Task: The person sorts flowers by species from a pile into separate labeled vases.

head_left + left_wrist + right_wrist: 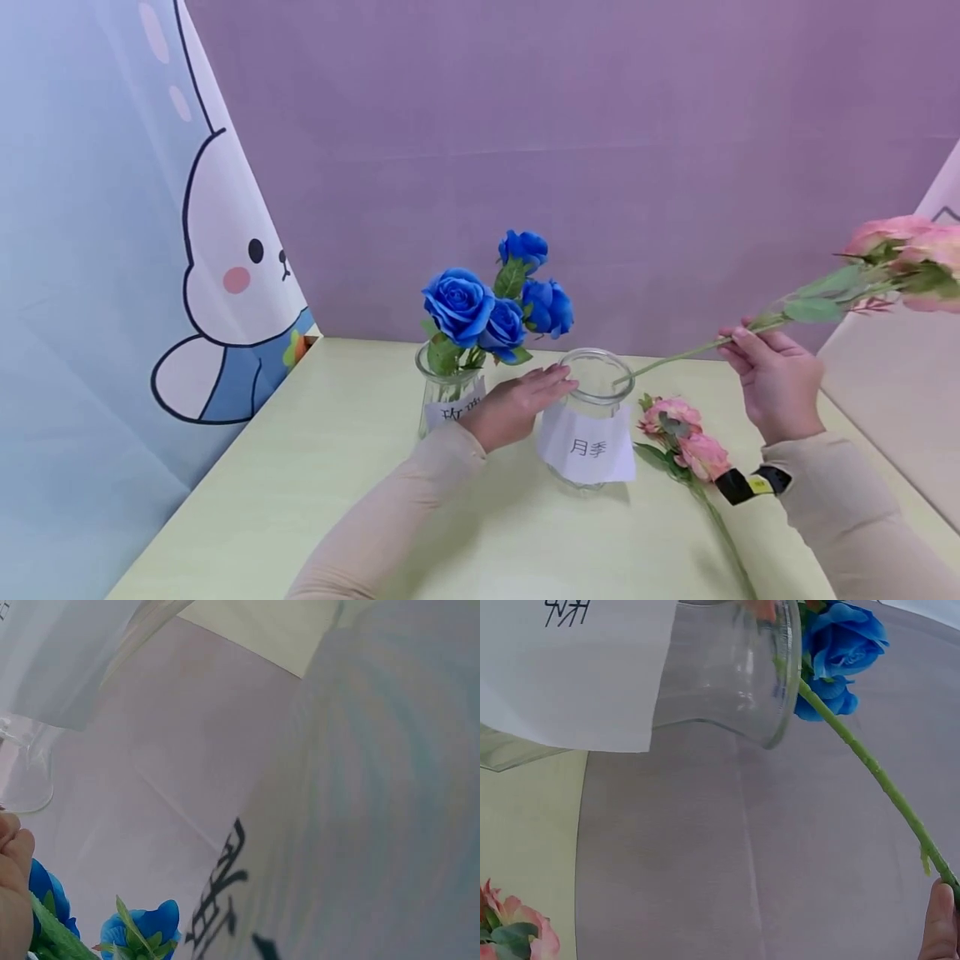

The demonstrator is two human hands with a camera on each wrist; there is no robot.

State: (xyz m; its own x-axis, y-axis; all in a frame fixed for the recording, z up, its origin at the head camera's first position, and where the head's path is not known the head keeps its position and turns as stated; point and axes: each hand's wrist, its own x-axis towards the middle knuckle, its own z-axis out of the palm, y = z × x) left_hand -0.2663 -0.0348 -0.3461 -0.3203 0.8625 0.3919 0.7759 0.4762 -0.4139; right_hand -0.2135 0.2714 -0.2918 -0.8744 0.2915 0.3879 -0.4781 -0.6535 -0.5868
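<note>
In the head view, my right hand (780, 383) pinches the green stem of a pink flower spray (825, 302), its blooms up at the right edge. The stem's lower end slants into the mouth of a glass vase (592, 405) with a white paper label (588, 446). My left hand (513, 408) reaches to the left of that vase, its fingers extended and touching near the rim. The right wrist view shows the stem (877, 776) crossing the vase rim and a fingertip (939, 919) on it. Just part of my left hand (15, 892) appears in the left wrist view.
A second labelled glass vase (422, 367) holds several blue roses (459, 307) to the left. Another pink flower spray (703, 455) lies on the pale table (300, 467), right of the front vase. A purple backdrop (600, 125) stands behind; a cartoon-printed curtain (75, 292) hangs left.
</note>
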